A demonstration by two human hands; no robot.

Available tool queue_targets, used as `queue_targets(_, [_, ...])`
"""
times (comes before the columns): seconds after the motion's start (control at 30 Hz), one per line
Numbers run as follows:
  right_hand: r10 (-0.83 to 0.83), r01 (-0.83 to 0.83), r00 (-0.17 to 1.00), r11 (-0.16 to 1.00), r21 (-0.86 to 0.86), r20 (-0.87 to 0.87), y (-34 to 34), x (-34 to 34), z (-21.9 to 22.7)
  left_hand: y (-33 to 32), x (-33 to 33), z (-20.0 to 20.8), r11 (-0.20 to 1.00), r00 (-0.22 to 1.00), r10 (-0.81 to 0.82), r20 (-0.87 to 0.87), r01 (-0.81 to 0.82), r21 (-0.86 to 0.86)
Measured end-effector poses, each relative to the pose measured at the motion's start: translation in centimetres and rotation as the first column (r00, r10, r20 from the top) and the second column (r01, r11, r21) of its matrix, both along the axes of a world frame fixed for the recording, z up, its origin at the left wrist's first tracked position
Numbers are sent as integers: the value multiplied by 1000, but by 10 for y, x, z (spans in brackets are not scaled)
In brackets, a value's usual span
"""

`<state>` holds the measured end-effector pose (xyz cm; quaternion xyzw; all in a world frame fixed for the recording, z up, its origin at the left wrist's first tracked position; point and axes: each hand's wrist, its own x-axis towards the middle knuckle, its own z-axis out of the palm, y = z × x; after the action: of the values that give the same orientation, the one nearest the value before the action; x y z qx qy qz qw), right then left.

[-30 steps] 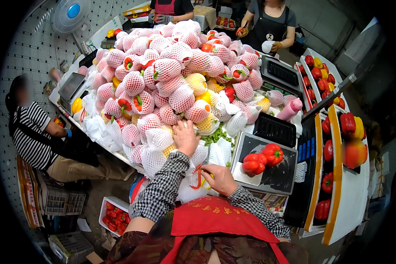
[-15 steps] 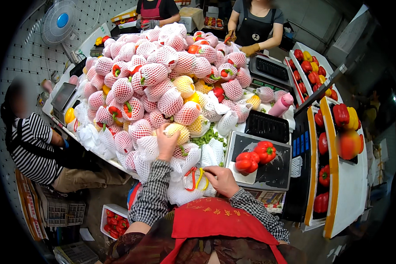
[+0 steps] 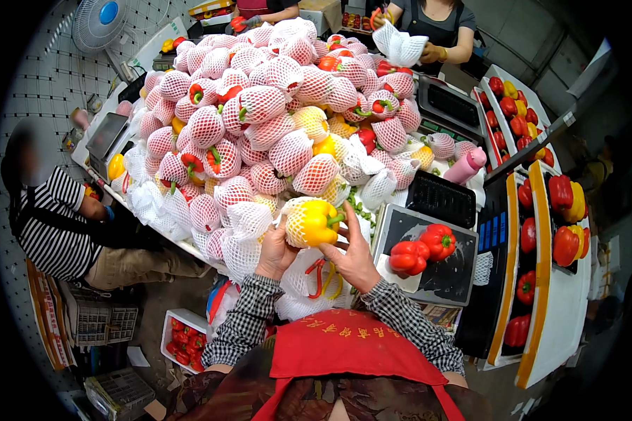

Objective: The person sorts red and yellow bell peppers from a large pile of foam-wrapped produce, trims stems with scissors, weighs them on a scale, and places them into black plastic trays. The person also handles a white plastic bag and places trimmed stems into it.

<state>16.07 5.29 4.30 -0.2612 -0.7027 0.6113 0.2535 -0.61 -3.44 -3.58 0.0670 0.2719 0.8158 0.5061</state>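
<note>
Between my hands is a yellow bell pepper [image 3: 319,219], its left part wrapped in a white foam net [image 3: 295,226] and its green stem pointing right. My left hand [image 3: 277,254] grips the netted side from below. On the stem side, the thumb and fingers of my right hand [image 3: 355,258] close around the bare skin. Red and yellow looped handles [image 3: 319,279], perhaps of scissors, lie on white foam nets just below. Beyond my hands rises a big heap of peppers in foam nets [image 3: 260,105], mostly red. Two bare red bell peppers [image 3: 409,257] rest on a scale [image 3: 446,277] at right.
A black tray [image 3: 442,200] and a pink bottle [image 3: 466,166] stand beyond the scale. White boxes of peppers [image 3: 534,281] line the right side. Co-workers stand at the far side; another person in stripes [image 3: 63,231] is at left. A crate of red peppers [image 3: 184,344] sits on the floor.
My left hand has lifted the netted yellow pepper off the heap and brought it nearer. My right hand has left the looped handles and come up to the pepper.
</note>
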Motion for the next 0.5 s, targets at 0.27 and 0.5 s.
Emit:
queue_targets(0.27, [58, -173, 953, 912, -373, -298, 6, 8, -16, -9, -10, 28, 937, 679, -17, -734, -246, -249])
queue_targets(0.5, [-156, -285, 871, 614, -736, -467, 15, 21, -13, -18, -25, 56, 914, 923, 385, 17, -378, -148])
